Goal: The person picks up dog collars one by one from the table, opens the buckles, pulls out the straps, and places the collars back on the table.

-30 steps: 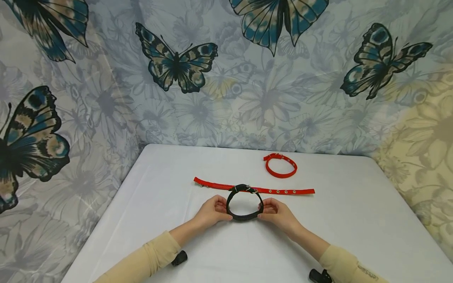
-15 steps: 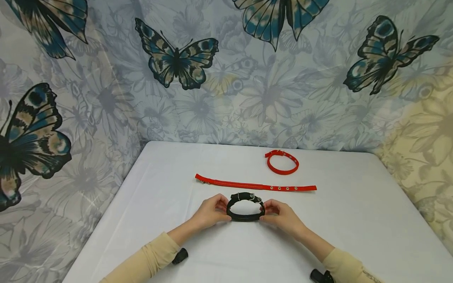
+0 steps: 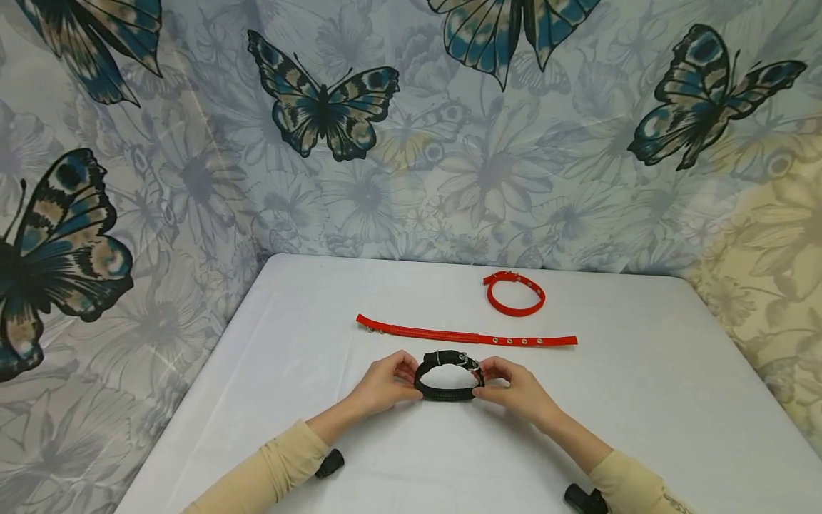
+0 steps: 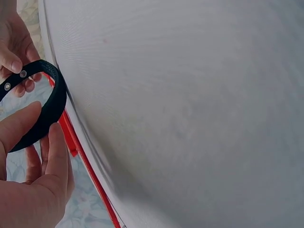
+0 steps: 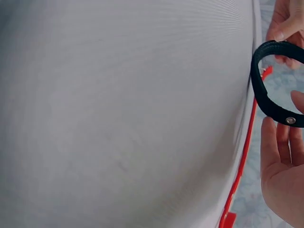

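A black pet collar (image 3: 447,394), buckled into a loop, is held between both hands close over the white table. Its metal buckle and ring sit at the far side of the loop in the head view. My left hand (image 3: 383,385) pinches the loop's left side between thumb and fingers. On the opposite side, my right hand (image 3: 519,391) grips the band the same way. Metal eyelets show along the black band (image 4: 54,102) in the left wrist view. Beyond the hands lies a red collar (image 3: 443,334), unbuckled and stretched out straight, with eyelets toward its right end.
Farther back on the white table (image 3: 308,285), a second red collar (image 3: 516,311) lies buckled into a ring. Butterfly-patterned cloth (image 3: 411,214) rises behind the table's back edge. Black wrist devices (image 3: 330,464) stick out under the beige sleeves.
The black collar has tipped flatter, its buckle side coming down toward me so it no longer overlaps the straight red collar. Both hands keep their hold; the head view has shifted slightly.
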